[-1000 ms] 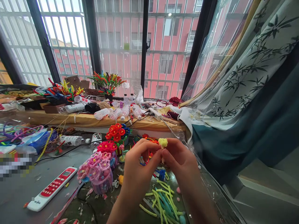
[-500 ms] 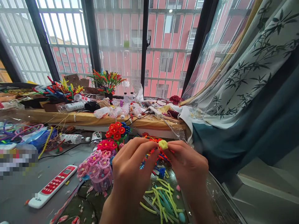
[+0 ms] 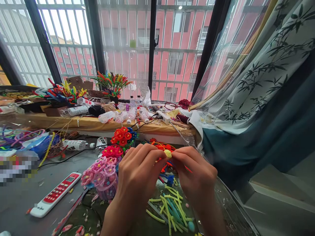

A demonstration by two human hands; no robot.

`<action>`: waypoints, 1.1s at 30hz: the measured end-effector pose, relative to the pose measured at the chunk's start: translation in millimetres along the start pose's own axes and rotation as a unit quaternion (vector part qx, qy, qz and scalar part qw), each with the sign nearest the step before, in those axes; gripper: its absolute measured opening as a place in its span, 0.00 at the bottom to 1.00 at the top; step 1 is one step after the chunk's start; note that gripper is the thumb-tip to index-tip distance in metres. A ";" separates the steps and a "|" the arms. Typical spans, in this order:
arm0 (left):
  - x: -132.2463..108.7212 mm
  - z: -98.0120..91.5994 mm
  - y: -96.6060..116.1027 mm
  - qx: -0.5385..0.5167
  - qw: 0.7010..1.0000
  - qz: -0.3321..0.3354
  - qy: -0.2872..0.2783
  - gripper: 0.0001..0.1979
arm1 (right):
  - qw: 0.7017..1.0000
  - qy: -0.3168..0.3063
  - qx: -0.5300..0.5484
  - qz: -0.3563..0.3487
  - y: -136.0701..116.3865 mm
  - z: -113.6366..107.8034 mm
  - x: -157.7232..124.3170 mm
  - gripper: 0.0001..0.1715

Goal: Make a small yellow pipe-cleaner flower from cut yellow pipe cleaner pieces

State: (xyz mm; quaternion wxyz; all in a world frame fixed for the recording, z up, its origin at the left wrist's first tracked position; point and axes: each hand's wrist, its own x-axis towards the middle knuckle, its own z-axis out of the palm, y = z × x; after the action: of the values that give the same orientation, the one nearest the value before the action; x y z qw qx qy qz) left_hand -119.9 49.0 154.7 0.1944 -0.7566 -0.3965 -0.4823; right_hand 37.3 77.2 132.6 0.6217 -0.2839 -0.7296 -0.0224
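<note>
Between the fingertips of my left hand (image 3: 141, 170) and my right hand (image 3: 194, 172) is a small, fuzzy yellow piece of pipe cleaner (image 3: 167, 153), bunched into a knob. Both hands pinch it from opposite sides, above the table. Below them lie several cut yellow-green pipe cleaners (image 3: 169, 209), with some bluish ones mixed in. Left of my left hand stands a pink pot of pipe-cleaner flowers (image 3: 104, 177), with red flowers (image 3: 122, 136) behind it. Orange and red pipe cleaners (image 3: 162, 146) lie behind the hands, partly hidden by them.
A red-and-white remote control (image 3: 56, 195) lies on the grey table at left. Plastic bottles (image 3: 76, 145) lie behind it, and more crowd the window ledge beside a white power strip (image 3: 163, 117). A dark curtain (image 3: 228, 154) hangs at right. Scraps litter the tabletop.
Both hands have shifted slightly left with the yellow piece, which now shows less between the fingertips. The grip of both hands stays on it.
</note>
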 end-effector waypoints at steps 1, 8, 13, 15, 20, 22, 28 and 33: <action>0.0 -0.8 0.0 -0.007 1.000 -0.004 -0.005 0.03 | 1.000 -0.009 -0.002 0.002 0.1 -0.8 -0.5 0.12; -0.5 -1.9 0.1 -0.134 0.982 -0.109 -0.080 0.04 | 0.998 -0.068 0.004 0.003 2.3 -10.5 0.7 0.11; 3.5 -4.7 -2.0 -0.184 0.964 -0.145 -0.127 0.04 | 0.992 -0.104 0.042 0.063 1.0 -14.4 1.1 0.08; 4.7 -5.3 -2.5 -0.190 0.959 -0.159 -0.134 0.04 | 0.989 -0.111 0.057 0.083 -0.2 -14.8 1.0 0.09; 5.7 -3.5 -2.3 -0.193 0.956 -0.178 -0.133 0.05 | 0.982 -0.123 0.091 0.113 -1.1 -15.3 1.6 0.07; 6.0 -2.6 -2.4 -0.200 0.953 -0.181 -0.135 0.05 | 0.981 -0.122 0.096 0.116 -0.5 -15.7 2.2 0.07; 5.7 -1.1 -3.4 -0.224 0.948 -0.177 -0.143 0.06 | 0.979 -0.129 0.100 0.119 -0.1 -16.5 2.9 0.07; 4.3 -0.1 -2.9 -0.227 0.947 -0.176 -0.147 0.06 | 0.976 -0.140 0.112 0.123 -0.9 -16.9 2.3 0.07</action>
State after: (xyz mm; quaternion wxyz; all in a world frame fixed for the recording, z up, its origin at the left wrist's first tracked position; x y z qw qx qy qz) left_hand -121.3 52.5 158.3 -0.1308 -0.7612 -0.4277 -0.4697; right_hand 51.8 70.8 138.8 0.5395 -0.3007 -0.7665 0.1759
